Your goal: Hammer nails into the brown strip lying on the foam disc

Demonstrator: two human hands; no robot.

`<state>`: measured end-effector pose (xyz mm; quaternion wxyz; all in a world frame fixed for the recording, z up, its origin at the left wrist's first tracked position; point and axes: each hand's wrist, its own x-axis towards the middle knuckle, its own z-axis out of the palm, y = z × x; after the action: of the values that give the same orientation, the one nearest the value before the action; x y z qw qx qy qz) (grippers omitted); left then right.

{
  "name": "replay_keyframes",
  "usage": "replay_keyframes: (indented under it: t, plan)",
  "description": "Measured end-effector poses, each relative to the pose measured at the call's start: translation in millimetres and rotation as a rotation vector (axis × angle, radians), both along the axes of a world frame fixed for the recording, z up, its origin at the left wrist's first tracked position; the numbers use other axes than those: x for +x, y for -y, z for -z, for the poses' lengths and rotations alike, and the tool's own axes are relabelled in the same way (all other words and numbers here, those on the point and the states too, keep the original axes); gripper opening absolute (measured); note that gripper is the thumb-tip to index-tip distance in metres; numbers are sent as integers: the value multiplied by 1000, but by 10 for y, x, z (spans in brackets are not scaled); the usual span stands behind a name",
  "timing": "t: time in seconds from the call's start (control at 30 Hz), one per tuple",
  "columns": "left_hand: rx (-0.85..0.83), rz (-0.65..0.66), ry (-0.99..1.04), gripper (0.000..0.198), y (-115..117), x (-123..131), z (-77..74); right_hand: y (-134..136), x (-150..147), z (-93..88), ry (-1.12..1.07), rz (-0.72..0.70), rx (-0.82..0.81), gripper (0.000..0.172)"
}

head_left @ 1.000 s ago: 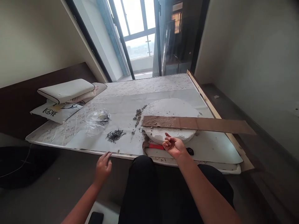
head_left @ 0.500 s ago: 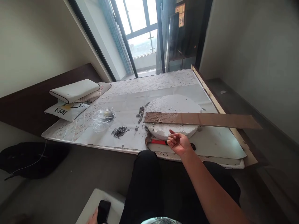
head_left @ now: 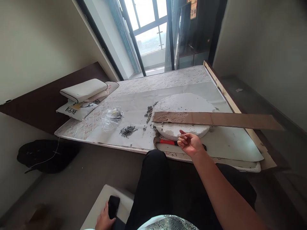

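our right hand hovers palm up at the near edge of the mattress, fingers loosely curled inward and holding nothing. just beneath it lies a red-handled hammer, its head toward the left and its middle hidden by the hand. beyond sits a round white foam disc, with a long brown plank lying across it and jutting past the mattress on the right. grey crumbs are scattered by the disc's left edge, a pile of dark nails lies further left, and a clear plastic bag sits beside that. low in the view, our left hand touches the bottom of a black phone lying on a white seat; we cannot tell whether its fingers grip the phone.
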<state>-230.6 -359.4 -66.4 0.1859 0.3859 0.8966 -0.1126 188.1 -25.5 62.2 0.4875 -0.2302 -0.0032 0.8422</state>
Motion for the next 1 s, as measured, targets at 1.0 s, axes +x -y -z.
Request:
replay_keyframes:
  t: [1.0]
  plan:
    - [426,-281,183,44,12,272,-160,87,64,-33,74,-36,-35,25]
